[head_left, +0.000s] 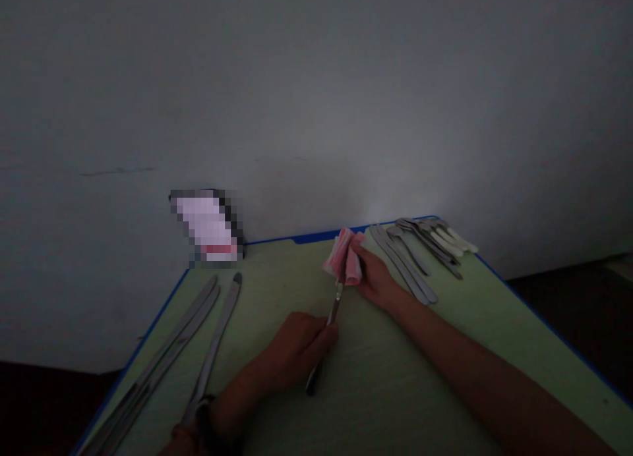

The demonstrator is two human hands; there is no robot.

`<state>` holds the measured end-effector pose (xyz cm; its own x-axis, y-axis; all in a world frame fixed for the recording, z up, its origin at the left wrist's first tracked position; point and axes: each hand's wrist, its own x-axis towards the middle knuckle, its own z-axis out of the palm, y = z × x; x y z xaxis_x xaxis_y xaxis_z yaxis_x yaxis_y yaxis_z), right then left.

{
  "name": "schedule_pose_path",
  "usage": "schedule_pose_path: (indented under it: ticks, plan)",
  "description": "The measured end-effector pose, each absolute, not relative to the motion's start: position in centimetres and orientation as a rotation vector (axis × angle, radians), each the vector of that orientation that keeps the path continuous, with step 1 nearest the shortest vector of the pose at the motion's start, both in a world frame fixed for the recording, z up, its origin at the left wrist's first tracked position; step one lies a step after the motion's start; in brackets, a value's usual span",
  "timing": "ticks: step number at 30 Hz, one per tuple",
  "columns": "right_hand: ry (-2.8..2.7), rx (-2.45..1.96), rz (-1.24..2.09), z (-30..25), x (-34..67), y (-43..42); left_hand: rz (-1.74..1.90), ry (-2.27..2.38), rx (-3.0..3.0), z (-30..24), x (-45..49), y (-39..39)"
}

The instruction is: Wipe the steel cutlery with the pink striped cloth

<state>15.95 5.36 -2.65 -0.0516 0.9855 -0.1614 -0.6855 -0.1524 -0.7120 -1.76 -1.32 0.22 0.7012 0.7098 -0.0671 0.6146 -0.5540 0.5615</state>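
My left hand [306, 347] is closed around the handle of a metal piece of cutlery [334, 306], which slants up and away above the table. Its far end is hidden inside a pink cloth [341, 258], so I cannot tell its kind. My right hand [373, 275] pinches that cloth around the hidden end. Left of my left hand lies a table knife [220, 331], partly covered by my wrist, with more long knives [173, 350] beside it. Just beyond my right hand, forks and spoons [408, 252] lie in a slanting group.
A phone-like device [210, 225], blurred out, leans at the table's back left corner. Several white-handled pieces of cutlery [450, 238] lie at the back right. The green tabletop [281, 285] has a blue edge and stands against a grey wall [316, 113].
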Motion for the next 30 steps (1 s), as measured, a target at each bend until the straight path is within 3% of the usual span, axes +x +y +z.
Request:
schedule_pose_path:
  ticks: [8,17,30]
  plan:
    - [-0.818,-0.762,1.598,-2.2,15.6,4.3,0.241,1.043,2.286,0.3,-1.5,-1.1]
    - [-0.432,-0.753,1.624,-2.7,15.9,5.3,0.134,1.025,2.497,-0.1,-1.2,-1.6]
    - [-0.238,-0.535,1.652,-2.5,16.6,5.9,0.318,1.058,1.920,0.9,-0.9,-1.7]
